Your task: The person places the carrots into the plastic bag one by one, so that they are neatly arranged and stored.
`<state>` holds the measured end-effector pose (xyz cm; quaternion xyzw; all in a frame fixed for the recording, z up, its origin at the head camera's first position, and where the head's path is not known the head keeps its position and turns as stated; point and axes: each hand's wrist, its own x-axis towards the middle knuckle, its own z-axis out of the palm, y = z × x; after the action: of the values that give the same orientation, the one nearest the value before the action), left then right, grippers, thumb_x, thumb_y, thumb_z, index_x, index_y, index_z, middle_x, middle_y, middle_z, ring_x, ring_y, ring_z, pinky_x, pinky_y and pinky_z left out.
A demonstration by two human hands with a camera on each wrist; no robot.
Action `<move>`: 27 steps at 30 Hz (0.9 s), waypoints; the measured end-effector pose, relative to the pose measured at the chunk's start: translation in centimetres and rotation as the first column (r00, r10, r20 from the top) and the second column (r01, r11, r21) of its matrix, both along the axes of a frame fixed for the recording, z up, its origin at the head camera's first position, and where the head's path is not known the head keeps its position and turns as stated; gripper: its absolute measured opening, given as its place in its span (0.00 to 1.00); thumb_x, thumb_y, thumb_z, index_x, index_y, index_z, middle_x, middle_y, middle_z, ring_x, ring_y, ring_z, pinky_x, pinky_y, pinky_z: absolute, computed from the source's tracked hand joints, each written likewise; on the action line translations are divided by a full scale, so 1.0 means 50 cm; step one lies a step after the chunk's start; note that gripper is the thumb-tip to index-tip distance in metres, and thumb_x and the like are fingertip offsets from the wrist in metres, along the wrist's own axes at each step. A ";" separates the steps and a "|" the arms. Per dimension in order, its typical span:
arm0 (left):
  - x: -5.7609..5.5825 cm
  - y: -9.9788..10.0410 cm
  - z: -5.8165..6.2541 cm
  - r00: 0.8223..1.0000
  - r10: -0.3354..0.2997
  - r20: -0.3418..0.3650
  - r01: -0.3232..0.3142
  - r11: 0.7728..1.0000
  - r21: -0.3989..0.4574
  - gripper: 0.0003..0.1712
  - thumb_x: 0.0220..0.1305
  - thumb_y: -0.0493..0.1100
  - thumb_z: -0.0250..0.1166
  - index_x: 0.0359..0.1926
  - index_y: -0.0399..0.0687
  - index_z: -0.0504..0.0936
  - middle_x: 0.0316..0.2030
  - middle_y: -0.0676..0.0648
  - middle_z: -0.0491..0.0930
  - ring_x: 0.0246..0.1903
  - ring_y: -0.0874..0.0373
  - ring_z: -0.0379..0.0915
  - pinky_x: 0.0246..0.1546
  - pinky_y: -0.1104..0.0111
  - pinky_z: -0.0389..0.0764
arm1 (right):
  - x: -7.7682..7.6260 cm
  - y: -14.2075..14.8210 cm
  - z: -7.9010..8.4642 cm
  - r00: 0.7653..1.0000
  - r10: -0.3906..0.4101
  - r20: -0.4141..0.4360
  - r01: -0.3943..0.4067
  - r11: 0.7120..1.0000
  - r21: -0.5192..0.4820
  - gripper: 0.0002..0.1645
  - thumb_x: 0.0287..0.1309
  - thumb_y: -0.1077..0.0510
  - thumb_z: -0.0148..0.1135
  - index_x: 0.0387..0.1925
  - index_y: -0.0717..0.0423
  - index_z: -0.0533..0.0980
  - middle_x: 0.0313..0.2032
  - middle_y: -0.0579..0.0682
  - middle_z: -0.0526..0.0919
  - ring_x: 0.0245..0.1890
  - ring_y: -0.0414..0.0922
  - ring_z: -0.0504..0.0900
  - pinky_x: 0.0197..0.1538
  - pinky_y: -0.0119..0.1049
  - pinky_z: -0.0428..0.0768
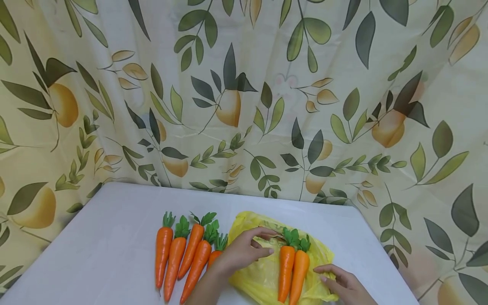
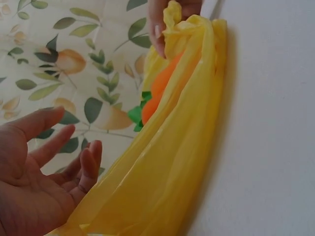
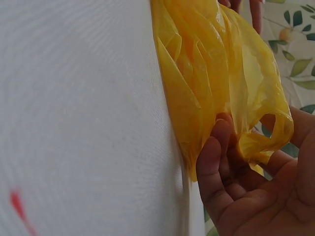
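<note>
A yellow plastic bag lies spread on the table, with two orange carrots with green tops on it, a left one and a right one. My left hand hovers over the bag's left part, fingers apart and holding nothing, fingertips close to the carrot tops. At the bag's right edge, my right hand grips the thin plastic. The right wrist view shows its fingers curled at the bag's gathered handle.
Several more carrots lie side by side on the white table, left of the bag; my left forearm partly covers the nearest one. A curtain printed with fruit and leaves hangs behind the table's far edge.
</note>
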<state>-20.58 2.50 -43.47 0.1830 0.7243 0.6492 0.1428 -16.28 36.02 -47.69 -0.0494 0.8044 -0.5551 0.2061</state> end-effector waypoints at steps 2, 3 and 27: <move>0.000 -0.007 0.002 1.000 -0.009 0.001 0.009 1.000 -0.007 0.22 0.67 0.36 0.71 0.60 0.52 0.84 0.53 0.50 0.79 0.34 0.56 0.76 0.33 0.63 0.79 | -0.001 0.001 -0.001 1.000 0.001 0.004 -0.001 1.000 0.006 0.25 0.75 0.53 0.60 0.61 0.69 0.74 0.58 0.60 0.77 0.43 0.49 0.81 0.45 0.38 0.84; 0.000 -0.010 0.002 1.000 -0.013 0.003 0.013 1.000 -0.008 0.21 0.67 0.36 0.71 0.60 0.53 0.84 0.53 0.51 0.79 0.34 0.56 0.76 0.34 0.62 0.79 | -0.001 0.003 -0.002 1.000 0.001 0.005 -0.001 1.000 0.008 0.25 0.75 0.53 0.60 0.61 0.69 0.74 0.58 0.60 0.77 0.43 0.49 0.81 0.45 0.38 0.84; -0.022 -0.149 0.018 1.000 0.010 0.025 -0.010 1.000 -0.017 0.19 0.72 0.41 0.67 0.62 0.51 0.82 0.58 0.46 0.78 0.45 0.51 0.77 0.42 0.60 0.79 | -0.008 0.000 -0.006 0.999 0.044 0.003 -0.044 0.999 -0.005 0.24 0.78 0.57 0.55 0.62 0.75 0.70 0.53 0.57 0.79 0.39 0.45 0.81 0.42 0.36 0.83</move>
<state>-21.66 -4.96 -42.59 0.1699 0.7289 0.6459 0.1505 -16.66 36.00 -47.98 -0.0665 0.8014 -0.5524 0.2194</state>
